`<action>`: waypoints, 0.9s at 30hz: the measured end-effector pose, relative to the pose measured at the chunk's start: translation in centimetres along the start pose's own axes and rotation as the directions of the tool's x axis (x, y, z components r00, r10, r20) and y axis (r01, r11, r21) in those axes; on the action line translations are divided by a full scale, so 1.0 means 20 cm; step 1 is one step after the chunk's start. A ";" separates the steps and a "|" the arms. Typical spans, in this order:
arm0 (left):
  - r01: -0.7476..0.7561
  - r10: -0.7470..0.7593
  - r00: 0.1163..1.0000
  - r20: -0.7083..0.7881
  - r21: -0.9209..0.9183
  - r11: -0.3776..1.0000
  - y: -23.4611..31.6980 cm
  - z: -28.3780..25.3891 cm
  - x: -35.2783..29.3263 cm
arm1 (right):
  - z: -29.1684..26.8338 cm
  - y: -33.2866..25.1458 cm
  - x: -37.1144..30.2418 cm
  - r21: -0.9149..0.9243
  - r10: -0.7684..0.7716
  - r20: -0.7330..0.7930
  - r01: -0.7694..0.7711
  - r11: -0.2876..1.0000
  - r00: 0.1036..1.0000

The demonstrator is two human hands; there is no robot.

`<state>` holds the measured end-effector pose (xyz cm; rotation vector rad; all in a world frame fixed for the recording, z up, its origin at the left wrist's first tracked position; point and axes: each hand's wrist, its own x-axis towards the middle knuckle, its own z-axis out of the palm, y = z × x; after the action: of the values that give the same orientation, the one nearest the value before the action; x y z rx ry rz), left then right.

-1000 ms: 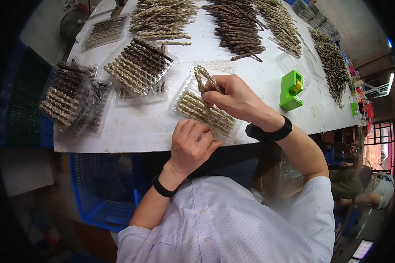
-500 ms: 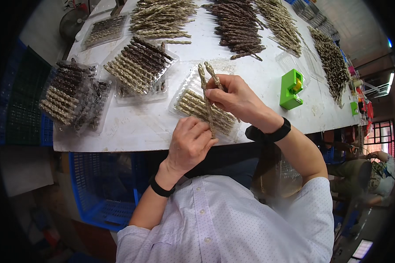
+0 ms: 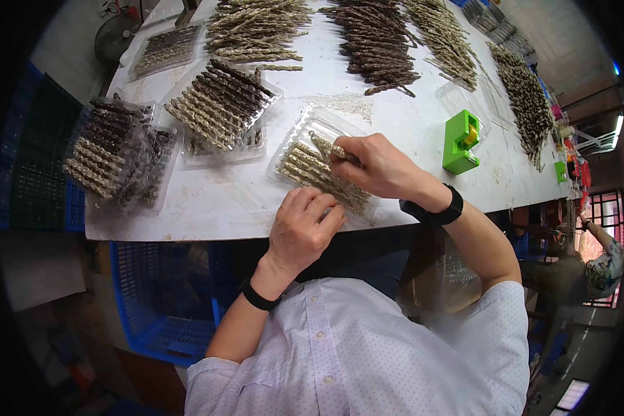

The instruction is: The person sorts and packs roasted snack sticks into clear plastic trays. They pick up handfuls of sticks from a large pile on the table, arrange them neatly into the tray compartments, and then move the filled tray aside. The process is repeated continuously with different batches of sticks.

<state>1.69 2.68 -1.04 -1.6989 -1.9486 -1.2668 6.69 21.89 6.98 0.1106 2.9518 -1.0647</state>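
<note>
A clear plastic tray lies on the table before me with a row of pale gold twisted sticks in it. My right hand is over the tray's right side, closed around a pale twisted stick whose tip points up and left. Whether more than one stick is in that grip, I cannot tell. My left hand is at the tray's near edge with its fingers curled in. What it holds, if anything, is hidden by the fingers.
Filled trays of dark and pale sticks stand to the left, some stacked. Across the back lie piles of pale sticks and dark sticks. A green tape dispenser is at the right. A blue crate is below the table edge.
My right hand has come down toward the tray, lowering the stick from upright to a slant over the row. The left hand no longer visibly grips the long stick's lower end.
</note>
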 end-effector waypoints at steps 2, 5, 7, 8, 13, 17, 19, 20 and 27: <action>-0.011 0.010 1.000 0.024 0.031 0.999 0.00 0.01 -0.01 | 0.03 0.03 0.00 -0.009 -0.077 0.005 0.077 0.997 0.997; -0.031 0.030 0.999 0.017 0.067 0.997 0.00 0.01 -0.01 | 0.04 -0.03 0.02 0.017 -0.052 0.066 0.051 0.999 0.996; -0.045 0.045 0.999 0.003 0.072 0.996 0.00 0.02 -0.01 | 0.06 -0.03 0.03 -0.016 -0.037 0.111 0.039 0.999 0.993; -0.048 0.048 0.999 0.001 0.077 0.996 -0.01 0.02 -0.01 | 0.08 -0.01 0.04 -0.039 -0.063 0.117 0.068 0.997 0.991; -0.031 0.029 0.999 0.022 0.098 0.995 0.00 0.01 -0.01 | 0.12 0.03 0.06 -0.096 -0.037 0.140 0.050 0.994 0.989; -0.015 0.014 1.000 0.017 0.106 0.994 0.00 0.01 -0.01 | 0.03 -0.04 0.08 -0.001 0.101 0.087 -0.102 0.995 0.991; -0.012 0.010 1.000 0.024 0.103 0.995 0.00 0.02 -0.01 | 0.01 -0.05 0.07 0.020 0.114 0.036 -0.115 0.993 0.993; -0.008 0.006 1.000 0.028 0.100 0.995 0.00 0.02 -0.01 | 0.01 -0.05 0.06 -0.006 0.066 -0.001 -0.066 0.998 0.998; -0.007 0.003 1.000 0.028 0.117 0.993 0.00 0.02 -0.01 | -0.06 -0.10 0.08 -0.100 -0.019 0.003 0.019 0.995 1.000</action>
<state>1.84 2.86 -1.44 -1.6721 -1.9913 -1.1097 5.03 21.17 9.05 0.0810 3.0033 -0.9156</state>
